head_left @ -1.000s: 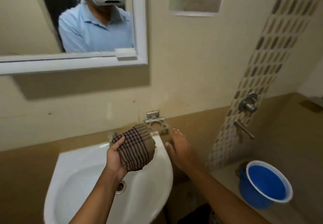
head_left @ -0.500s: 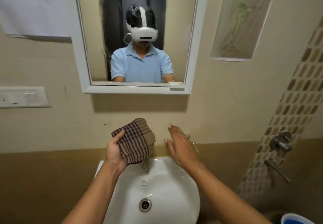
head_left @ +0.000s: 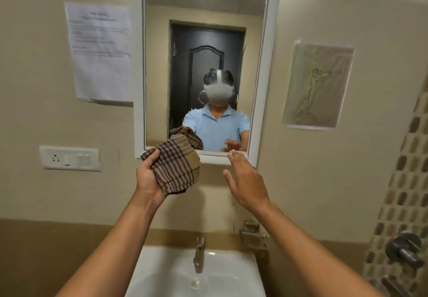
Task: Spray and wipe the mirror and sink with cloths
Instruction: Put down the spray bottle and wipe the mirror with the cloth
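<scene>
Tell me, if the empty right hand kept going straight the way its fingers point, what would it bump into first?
Most likely the white frame along the bottom of the mirror. The right hand is open, its fingertips pointing up at that lower edge. How much gap remains is hard to judge from this single view.

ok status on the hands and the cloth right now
Left hand grips checked cloth, raised at mirror's bottom edge. Right hand open, empty, near frame. Nothing blocking the glass.

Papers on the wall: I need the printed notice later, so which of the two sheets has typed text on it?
The white sheet left of the mirror, above the switch plate. The sheet on the right shows a drawn figure instead.
</scene>
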### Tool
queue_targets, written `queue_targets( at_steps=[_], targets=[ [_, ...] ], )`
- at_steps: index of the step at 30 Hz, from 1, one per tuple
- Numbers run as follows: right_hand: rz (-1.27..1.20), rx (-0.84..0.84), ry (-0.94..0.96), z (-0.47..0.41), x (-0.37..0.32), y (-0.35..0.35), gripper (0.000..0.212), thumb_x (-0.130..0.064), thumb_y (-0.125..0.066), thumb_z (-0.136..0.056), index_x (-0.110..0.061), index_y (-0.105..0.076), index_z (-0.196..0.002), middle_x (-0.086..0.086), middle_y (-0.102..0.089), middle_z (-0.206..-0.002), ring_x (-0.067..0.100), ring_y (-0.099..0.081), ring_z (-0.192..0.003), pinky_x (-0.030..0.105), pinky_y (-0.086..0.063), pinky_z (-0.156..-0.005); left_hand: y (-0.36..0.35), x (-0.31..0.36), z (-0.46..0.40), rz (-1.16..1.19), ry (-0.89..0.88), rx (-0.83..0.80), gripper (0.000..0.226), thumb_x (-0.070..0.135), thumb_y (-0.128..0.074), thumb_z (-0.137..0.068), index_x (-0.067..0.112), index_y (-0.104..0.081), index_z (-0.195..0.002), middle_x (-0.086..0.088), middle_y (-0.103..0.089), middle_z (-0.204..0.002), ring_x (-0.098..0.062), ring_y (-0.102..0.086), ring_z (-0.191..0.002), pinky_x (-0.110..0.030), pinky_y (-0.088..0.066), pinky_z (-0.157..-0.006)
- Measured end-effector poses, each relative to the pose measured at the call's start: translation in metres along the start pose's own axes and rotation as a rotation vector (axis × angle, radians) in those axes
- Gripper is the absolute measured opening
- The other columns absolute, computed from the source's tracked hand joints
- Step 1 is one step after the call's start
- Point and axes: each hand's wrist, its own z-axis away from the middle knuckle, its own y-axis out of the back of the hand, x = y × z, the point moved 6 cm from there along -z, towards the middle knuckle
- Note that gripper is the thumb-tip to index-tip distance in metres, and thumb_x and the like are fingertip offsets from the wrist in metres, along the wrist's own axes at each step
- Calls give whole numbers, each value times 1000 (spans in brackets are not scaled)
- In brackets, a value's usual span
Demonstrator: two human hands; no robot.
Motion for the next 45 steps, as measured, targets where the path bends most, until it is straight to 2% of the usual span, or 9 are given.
queue_targets(
  at_steps=[3,7,19,26,28,30,33,37,45],
  targets=[
    [-7,60,48,-32,-4,22,51,-32,-50,-98,-19,-38,-146,-2,-35,-155,11,-26,-145,33,-33,-113,-24,33,-6,29,-76,-16,35,28,-44,-98,9,-74,-102,-12,-74,-107,-28,-74,-87,-44,-52,-83],
    [36,139,110,-74,-15,52,50,-30,-50,-97,-16,-40,-145,1,-37,-154,17,-30,-144,35,-37,-110,-61,72,-13,77,-144,-85,47,31,-41,-99,11,-81,-84,-11,-76,-99,-28,-74,-85,-44,-52,-84],
    [149,296,107,-177,-22,125,49,-27,-54,-96,-14,-41,-142,7,-37,-154,23,-30,-145,42,-38,-111,-145,180,-39,67,-410,-162,30,26,-39,-102,9,-64,-102,-5,-76,-82,-23,-71,-81,-40,-56,-85],
    [175,372,71,-219,-16,150,45,-25,-46,-97,-17,-39,-141,6,-34,-155,24,-30,-144,43,-37,-112,-177,215,-63,-89,-580,5,17,26,-45,-103,16,-54,-93,-1,-58,-88,-9,-66,-60,-16,-49,-44],
    [181,404,71,-230,-12,155,45,-22,-46,-97,-16,-39,-141,7,-36,-154,25,-34,-142,44,-40,-110,-183,222,-76,-252,-689,60,18,33,-45,-103,18,-55,-103,4,-57,-89,-15,-64,-81,-14,-51,-53],
    [200,435,72,-242,-8,161,46,-20,-49,-96,-15,-39,-140,8,-39,-151,26,-36,-141,44,-41,-109,-186,228,-97,-443,-798,99,47,53,-41,-97,20,-52,-129,3,-60,-109,-22,-58,-111,-27,-53,-89],
    [215,472,55,-260,-1,165,50,-20,-50,-95,-14,-37,-142,9,-40,-150,26,-38,-140,45,-40,-110,-198,235,-122,-758,-953,178,74,64,-36,-89,32,-22,-153,-5,-30,-157,-30,-27,-145,-58,-21,-117],
    [219,508,37,-273,7,161,55,-20,-52,-96,-13,-34,-147,9,-36,-154,28,-38,-140,45,-39,-112,-223,236,-134,-1177,-1170,265,73,23,-48,-98,21,-3,-156,-8,-1,-164,-25,6,-151,-45,10,-119],
    [253,582,53,-274,27,173,65,3,-54,-88,-15,-37,-148,5,-35,-155,26,-38,-140,43,-47,-103,-237,233,-174,-1671,-1353,327,79,57,-20,-93,16,4,-156,-7,4,-165,-20,12,-151,-44,12,-121]
  ],
)
